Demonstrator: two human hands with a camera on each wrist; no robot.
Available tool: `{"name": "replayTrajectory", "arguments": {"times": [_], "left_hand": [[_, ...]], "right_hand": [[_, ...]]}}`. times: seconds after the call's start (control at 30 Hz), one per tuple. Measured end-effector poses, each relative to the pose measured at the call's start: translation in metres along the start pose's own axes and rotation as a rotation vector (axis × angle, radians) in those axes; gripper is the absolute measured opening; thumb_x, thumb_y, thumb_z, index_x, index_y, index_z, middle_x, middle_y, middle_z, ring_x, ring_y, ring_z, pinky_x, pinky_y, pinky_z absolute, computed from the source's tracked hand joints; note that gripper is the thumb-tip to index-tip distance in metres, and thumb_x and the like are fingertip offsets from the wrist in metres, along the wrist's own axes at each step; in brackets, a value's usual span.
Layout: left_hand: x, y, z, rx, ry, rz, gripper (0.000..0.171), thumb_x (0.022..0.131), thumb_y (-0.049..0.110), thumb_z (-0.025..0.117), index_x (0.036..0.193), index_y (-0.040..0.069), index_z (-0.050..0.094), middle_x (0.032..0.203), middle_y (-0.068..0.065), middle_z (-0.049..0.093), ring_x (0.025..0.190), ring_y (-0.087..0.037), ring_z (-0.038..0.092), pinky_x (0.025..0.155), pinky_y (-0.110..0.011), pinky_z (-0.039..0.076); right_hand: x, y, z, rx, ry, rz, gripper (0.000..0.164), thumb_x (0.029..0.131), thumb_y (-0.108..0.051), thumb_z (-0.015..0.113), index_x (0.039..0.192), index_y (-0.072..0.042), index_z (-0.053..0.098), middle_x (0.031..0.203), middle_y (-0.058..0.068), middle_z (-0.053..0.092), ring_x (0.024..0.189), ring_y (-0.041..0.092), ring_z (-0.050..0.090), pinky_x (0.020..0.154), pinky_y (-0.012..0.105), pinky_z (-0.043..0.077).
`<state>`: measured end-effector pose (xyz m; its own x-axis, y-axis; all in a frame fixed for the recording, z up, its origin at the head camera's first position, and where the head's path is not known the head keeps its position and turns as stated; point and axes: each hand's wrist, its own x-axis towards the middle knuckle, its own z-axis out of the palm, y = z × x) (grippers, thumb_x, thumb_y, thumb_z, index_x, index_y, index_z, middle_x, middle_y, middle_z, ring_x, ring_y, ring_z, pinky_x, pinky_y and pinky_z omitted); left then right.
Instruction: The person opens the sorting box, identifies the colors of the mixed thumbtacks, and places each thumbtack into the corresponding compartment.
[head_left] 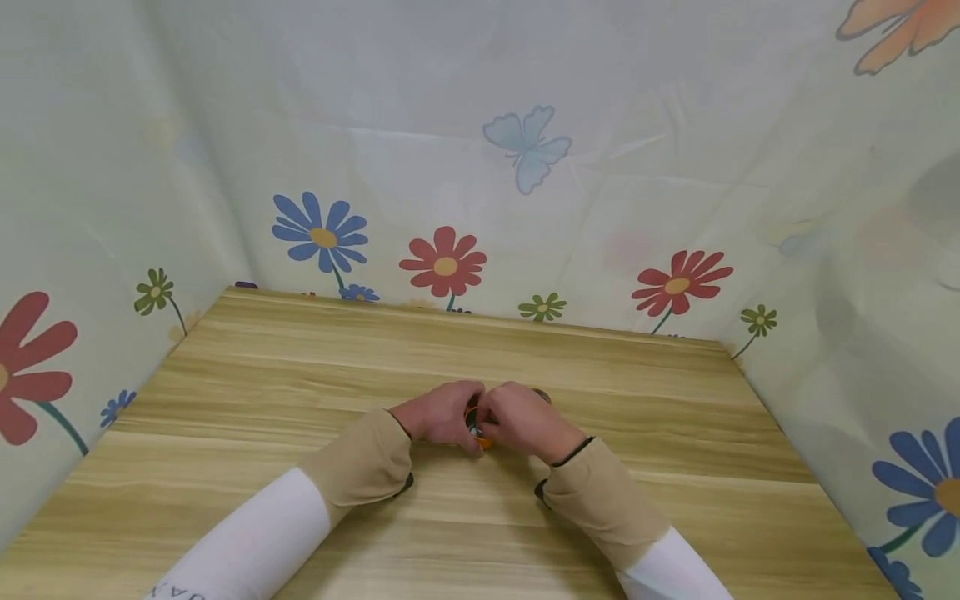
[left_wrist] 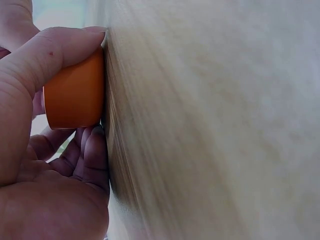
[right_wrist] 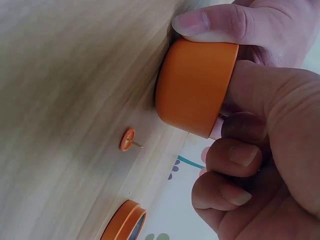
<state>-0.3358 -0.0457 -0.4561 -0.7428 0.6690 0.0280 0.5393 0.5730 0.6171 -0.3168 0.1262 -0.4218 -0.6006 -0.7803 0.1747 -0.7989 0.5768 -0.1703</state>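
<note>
A small orange round cup (right_wrist: 195,87) stands on the wooden table, its open top facing up. My left hand (head_left: 448,414) grips it from the side, thumb against one wall and fingers round the other. Above the cup is my right hand (head_left: 528,419), with a finger dipping past the rim and the other fingers curled beside it. The dipping fingertip is hidden inside, so I cannot tell whether it pinches anything. Close by, an orange thumbtack (right_wrist: 128,140) lies on its flat head with the pin sticking up.
An orange stepped lid-like ring (right_wrist: 122,220) with a dark inside lies on the table past the thumbtack. Flower-printed cloth (head_left: 442,167) walls off the back and sides of the wooden table (head_left: 337,350).
</note>
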Motion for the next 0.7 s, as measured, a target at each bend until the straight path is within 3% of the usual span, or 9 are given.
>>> {"name": "replayTrajectory", "arguments": {"times": [0.3, 0.7], "left_hand": [[-0.0009, 0.0010, -0.0006, -0.053, -0.018, -0.031, 0.044, 0.065, 0.023, 0.087, 0.091, 0.017, 0.052, 0.085, 0.004, 0.052, 0.072, -0.011, 0.045, 0.062, -0.025, 0.038], [-0.0019, 0.0022, -0.0018, -0.077, -0.021, -0.038, 0.045, 0.065, 0.020, 0.087, 0.093, 0.016, 0.052, 0.087, 0.005, 0.053, 0.073, -0.011, 0.047, 0.063, -0.025, 0.040]], "right_hand": [[0.0049, 0.0048, 0.0044, -0.001, -0.020, -0.011, 0.031, 0.077, -0.002, 0.063, 0.055, -0.020, 0.050, 0.051, -0.013, 0.031, 0.048, 0.004, 0.027, 0.048, 0.021, 0.026], [0.0059, 0.0063, 0.0065, -0.017, -0.005, -0.017, 0.028, 0.076, -0.005, 0.067, 0.058, -0.020, 0.054, 0.052, -0.013, 0.039, 0.048, 0.004, 0.035, 0.048, 0.022, 0.032]]}}
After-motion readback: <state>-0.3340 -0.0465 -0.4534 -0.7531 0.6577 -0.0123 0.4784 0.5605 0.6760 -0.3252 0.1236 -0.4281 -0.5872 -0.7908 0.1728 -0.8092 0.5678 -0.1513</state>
